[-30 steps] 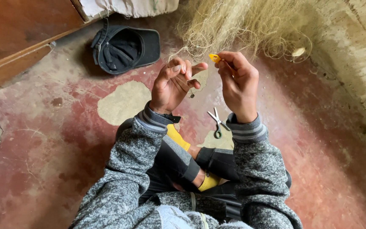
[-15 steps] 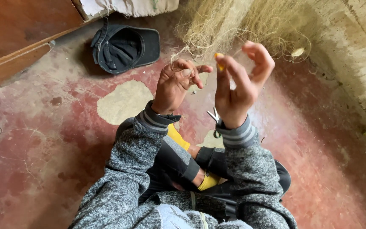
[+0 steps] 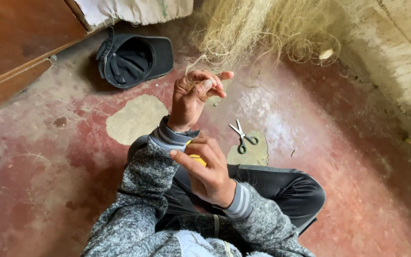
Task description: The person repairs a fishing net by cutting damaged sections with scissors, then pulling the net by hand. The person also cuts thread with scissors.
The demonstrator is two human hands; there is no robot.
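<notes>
Left hand (image 3: pixel 197 95) raised over the floor (image 3: pixel 63 157), fingers (image 3: pixel 204 84) pinching net (image 3: pixel 243 33) strands; right hand (image 3: pixel 210 173) near lap, fingers curled round yellow tool (image 3: pixel 197 160); scissors (image 3: pixel 241 135) just beside.

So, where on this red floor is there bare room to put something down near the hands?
Free: the worn red floor right of the small green-handled scissors, and the pale patch below the dark cap. Crowded: the top, where the left hand grips the pale fishing net.
</notes>
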